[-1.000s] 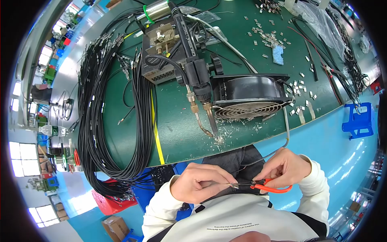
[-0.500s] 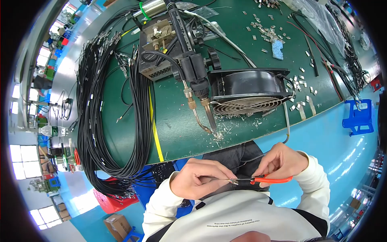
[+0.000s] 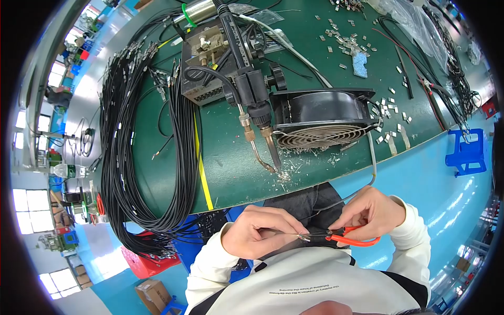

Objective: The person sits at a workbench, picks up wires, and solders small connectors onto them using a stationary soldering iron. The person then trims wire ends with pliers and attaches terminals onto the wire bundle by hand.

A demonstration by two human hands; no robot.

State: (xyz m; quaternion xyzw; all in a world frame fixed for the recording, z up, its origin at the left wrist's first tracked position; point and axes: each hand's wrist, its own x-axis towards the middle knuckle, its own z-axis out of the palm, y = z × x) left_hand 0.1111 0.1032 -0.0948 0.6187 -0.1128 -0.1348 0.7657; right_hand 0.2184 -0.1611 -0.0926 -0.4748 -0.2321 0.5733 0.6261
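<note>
My left hand (image 3: 265, 231) is closed, with thumb and forefinger pinching a thin cable with a small metal connector (image 3: 303, 237) at its end. In my right hand (image 3: 370, 212) is a pair of pliers with red-orange handles (image 3: 359, 241), which stand spread apart. The pliers' dark jaws point left and meet the connector close to my left fingertips. Whether they grip it is too small to tell. Both hands are in front of my body, below the table's near edge.
On the green table (image 3: 236, 184) stand a soldering iron in a holder (image 3: 254, 89), a black fan (image 3: 323, 113) and a metal box (image 3: 205, 63). A big bundle of black cables (image 3: 121, 152) hangs over the left edge. Small metal pieces (image 3: 388, 110) and a blue sponge (image 3: 360, 65) lie at right.
The pliers' handles have spread apart, and my right hand has shifted slightly to the right. My left hand stays in place with the cable.
</note>
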